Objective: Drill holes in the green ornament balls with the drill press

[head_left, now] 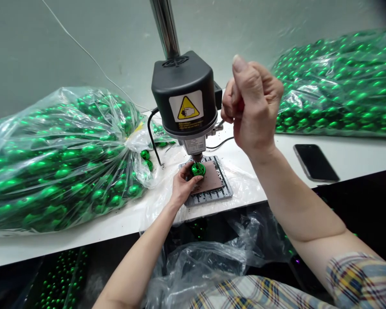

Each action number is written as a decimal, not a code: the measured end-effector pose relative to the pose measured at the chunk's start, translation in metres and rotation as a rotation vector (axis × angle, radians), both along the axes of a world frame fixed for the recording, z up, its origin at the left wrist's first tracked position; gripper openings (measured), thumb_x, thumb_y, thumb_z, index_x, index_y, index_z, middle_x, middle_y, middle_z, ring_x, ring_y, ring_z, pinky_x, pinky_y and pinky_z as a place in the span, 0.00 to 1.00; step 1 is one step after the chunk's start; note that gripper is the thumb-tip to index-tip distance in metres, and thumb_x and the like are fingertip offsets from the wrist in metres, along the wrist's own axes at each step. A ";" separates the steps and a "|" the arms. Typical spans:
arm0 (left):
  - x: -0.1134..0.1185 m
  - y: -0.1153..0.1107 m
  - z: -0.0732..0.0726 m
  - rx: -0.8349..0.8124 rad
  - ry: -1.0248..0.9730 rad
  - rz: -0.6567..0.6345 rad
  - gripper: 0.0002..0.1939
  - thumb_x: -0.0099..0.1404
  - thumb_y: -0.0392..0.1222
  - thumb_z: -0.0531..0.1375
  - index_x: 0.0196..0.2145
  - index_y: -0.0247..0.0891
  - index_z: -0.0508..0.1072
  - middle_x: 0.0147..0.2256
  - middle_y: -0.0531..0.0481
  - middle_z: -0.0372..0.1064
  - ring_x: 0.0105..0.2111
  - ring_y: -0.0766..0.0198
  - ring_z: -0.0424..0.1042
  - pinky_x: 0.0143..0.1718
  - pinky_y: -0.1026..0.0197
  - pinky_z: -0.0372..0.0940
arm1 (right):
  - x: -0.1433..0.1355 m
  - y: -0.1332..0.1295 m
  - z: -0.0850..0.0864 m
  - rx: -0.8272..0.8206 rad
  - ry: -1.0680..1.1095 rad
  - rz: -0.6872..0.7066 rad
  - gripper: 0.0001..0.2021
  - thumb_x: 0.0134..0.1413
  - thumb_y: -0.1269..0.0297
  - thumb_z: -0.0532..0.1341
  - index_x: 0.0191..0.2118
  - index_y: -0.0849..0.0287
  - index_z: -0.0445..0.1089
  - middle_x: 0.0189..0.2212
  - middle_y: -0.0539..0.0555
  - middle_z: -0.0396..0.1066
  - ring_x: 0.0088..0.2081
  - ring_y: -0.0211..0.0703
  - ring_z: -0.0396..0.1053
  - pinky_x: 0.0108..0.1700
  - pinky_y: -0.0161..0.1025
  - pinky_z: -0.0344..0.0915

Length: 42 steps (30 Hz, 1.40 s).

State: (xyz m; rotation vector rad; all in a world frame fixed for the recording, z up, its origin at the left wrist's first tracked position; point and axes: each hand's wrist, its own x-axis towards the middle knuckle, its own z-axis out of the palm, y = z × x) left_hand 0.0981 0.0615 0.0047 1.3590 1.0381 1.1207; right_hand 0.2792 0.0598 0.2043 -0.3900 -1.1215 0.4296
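Observation:
My left hand (184, 183) pinches a shiny green ball (198, 170) between thumb and fingers. It holds the ball on a brownish board (211, 178) lying on the slotted metal base (227, 189) of a small bench drill press (183, 94). The drill's chuck (197, 157) is directly over the ball and hides its top; whether the bit is in it I cannot tell. My right hand (254, 103) is raised to the right of the motor housing, fingers curled round the feed lever (219, 125), whose outer end the hand hides. Dark crumbs are scattered over the base.
A large clear bag of green balls (67, 163) lies at the left, and another bag (337, 86) at the right. Several loose balls (145, 155) are beside the left bag. A phone (315, 162) rests near the table's front edge. Plastic sheeting (206, 262) hangs below the edge.

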 end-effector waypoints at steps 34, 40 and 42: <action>0.008 -0.014 0.002 0.181 0.223 -0.017 0.32 0.53 0.44 0.74 0.54 0.37 0.74 0.51 0.41 0.75 0.53 0.47 0.74 0.59 0.46 0.67 | 0.002 -0.026 -0.064 0.177 -0.095 -0.139 0.29 0.59 0.62 0.63 0.16 0.59 0.43 0.12 0.45 0.42 0.14 0.32 0.41 0.20 0.41 0.41; 0.009 -0.014 0.002 0.174 0.209 -0.014 0.32 0.52 0.44 0.75 0.53 0.37 0.74 0.51 0.40 0.74 0.54 0.47 0.73 0.59 0.46 0.66 | 0.005 -0.023 -0.080 0.313 -0.182 -0.156 0.26 0.56 0.69 0.61 0.17 0.58 0.43 0.13 0.44 0.43 0.14 0.33 0.43 0.19 0.40 0.46; 0.010 -0.014 0.002 0.176 0.203 -0.009 0.31 0.52 0.43 0.75 0.53 0.37 0.74 0.51 0.41 0.75 0.54 0.47 0.73 0.59 0.46 0.66 | 0.007 -0.021 -0.082 0.338 -0.190 -0.163 0.25 0.55 0.71 0.61 0.18 0.57 0.43 0.13 0.44 0.43 0.14 0.33 0.43 0.18 0.40 0.47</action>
